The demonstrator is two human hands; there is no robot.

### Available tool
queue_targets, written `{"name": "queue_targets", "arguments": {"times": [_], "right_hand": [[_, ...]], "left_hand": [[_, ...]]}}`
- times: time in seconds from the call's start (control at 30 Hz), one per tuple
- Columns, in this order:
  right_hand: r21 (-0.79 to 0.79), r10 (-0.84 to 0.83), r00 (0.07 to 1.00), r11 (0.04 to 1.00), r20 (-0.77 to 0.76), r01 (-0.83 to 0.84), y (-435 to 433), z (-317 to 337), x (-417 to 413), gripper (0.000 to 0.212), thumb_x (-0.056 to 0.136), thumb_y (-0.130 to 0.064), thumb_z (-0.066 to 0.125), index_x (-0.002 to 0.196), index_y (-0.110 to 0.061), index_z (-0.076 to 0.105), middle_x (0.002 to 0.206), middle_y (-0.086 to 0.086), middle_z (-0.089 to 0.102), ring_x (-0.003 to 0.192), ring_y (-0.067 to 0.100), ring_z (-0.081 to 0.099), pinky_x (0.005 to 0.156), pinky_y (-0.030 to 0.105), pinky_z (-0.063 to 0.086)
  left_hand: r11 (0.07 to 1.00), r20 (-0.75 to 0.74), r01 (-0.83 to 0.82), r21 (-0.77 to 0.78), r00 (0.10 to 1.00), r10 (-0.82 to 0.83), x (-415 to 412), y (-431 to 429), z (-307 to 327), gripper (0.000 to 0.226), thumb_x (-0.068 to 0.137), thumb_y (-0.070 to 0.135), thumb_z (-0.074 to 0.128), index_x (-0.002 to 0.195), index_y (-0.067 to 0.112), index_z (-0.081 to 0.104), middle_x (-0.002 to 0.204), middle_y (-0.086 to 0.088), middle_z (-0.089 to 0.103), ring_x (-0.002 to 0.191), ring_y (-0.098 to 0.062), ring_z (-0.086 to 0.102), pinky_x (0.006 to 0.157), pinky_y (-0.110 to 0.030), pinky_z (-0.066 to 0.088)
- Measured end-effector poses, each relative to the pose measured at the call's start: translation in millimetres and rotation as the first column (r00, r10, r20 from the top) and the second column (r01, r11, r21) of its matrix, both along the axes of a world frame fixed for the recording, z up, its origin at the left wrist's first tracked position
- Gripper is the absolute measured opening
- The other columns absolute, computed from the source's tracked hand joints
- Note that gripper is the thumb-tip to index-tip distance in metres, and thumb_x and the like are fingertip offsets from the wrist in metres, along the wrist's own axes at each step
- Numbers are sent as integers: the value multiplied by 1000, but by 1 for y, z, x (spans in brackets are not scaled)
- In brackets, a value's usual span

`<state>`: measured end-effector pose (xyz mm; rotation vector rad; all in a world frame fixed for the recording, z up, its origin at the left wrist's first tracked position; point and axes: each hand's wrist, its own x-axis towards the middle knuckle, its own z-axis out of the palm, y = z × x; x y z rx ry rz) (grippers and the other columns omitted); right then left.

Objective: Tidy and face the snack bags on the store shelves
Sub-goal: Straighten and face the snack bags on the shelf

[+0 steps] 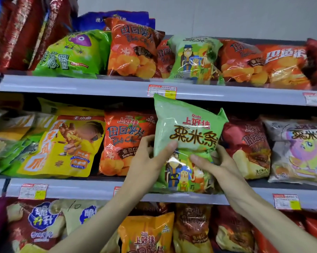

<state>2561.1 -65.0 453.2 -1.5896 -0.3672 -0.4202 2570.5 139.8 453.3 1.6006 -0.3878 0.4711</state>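
currently fingers (147, 141) curl behind and thumbs press the front, so left hand (150, 157) and right hand (217, 162) pinch the green bag (186, 128), a puffy, slick foil pillow with its base at the middle shelf rail (77, 189). squeezed harder, its snacks could crush; loosened, the glossy film may slide off that rail.
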Motion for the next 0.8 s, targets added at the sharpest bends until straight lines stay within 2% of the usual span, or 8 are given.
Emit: {"name": "queue_targets", "arguments": {"times": [0.17, 0.3, 0.4, 0.47, 0.57, 0.63, 0.7, 0.8], "right_hand": [[-62, -100, 995, 993, 18, 101, -13, 6, 21, 77, 65, -47, 90, 133, -33, 54, 111, -17, 74, 89, -10, 71, 66, 12, 52], [-30, -118, 993, 993, -10, 117, -15, 4, 37, 77, 73, -46, 91, 136, -31, 51, 114, -17, 71, 89, -11, 69, 78, 18, 53], [-31, -164, 986, 986, 31, 165, -12, 7, 50, 88, 70, -48, 94, 142, -33, 47, 124, -13, 69, 108, 0, 67, 97, 30, 54], [-55, -159, 987, 985, 30, 161, -11, 9, 55, 95, 64, -60, 91, 143, -37, 45, 127, -15, 66, 116, 6, 64, 104, 38, 52], [-42, -87, 996, 995, -25, 86, -12, 11, 55, 86, 75, -57, 86, 146, -31, 44, 124, -18, 65, 112, 0, 61, 86, 25, 52], [-37, -97, 995, 995, -20, 96, -16, 11, 56, 78, 80, -58, 83, 143, -31, 46, 126, -16, 65, 109, -2, 61, 70, 15, 48], [-4, -128, 992, 992, -14, 128, -20, 16, 59, 69, 83, -58, 79, 140, -31, 49, 125, -14, 67, 107, -2, 62, 69, 15, 47], [61, -205, 978, 977, -28, 207, -24, 28, 65, 61, 88, -56, 76, 137, -26, 53, 117, -11, 68, 102, 2, 64, 74, 21, 45]], "left_hand": [[982, 35, -108, 157, 994, 103, 9, -18, -2, 57, 94, 70, 61, 140, 39, 48, 112, 12, 76, 94, -6, 76, 85, -40, 63], [981, 75, -86, 176, 994, 74, 16, -27, -4, 53, 101, 51, 63, 146, 36, 41, 114, 14, 75, 94, -7, 77, 87, -43, 65], [978, 64, -11, 206, 998, -2, 26, -32, -2, 75, 96, 29, 77, 151, 31, 26, 127, 15, 67, 105, 2, 71, 94, -28, 61], [971, 55, 4, 237, 998, -18, 33, -33, -2, 88, 92, 19, 82, 153, 29, 18, 133, 12, 62, 111, 3, 68, 98, -28, 59], [963, 28, 4, 270, 1000, -12, 38, -32, -5, 97, 90, 22, 85, 154, 34, 14, 132, 13, 60, 116, -3, 67, 105, -36, 57], [952, 26, 0, 306, 1000, -9, 36, -36, -7, 94, 90, 23, 85, 149, 39, 13, 128, 20, 57, 116, -4, 65, 100, -27, 55], [943, 35, -11, 332, 999, 0, 35, -41, -9, 92, 91, 21, 83, 148, 38, 13, 126, 24, 53, 114, 0, 61, 90, -13, 52], [942, 11, -16, 336, 1000, 13, 43, -44, -10, 94, 90, 21, 85, 152, 34, 14, 125, 21, 56, 113, -6, 64, 90, -22, 57]]}}
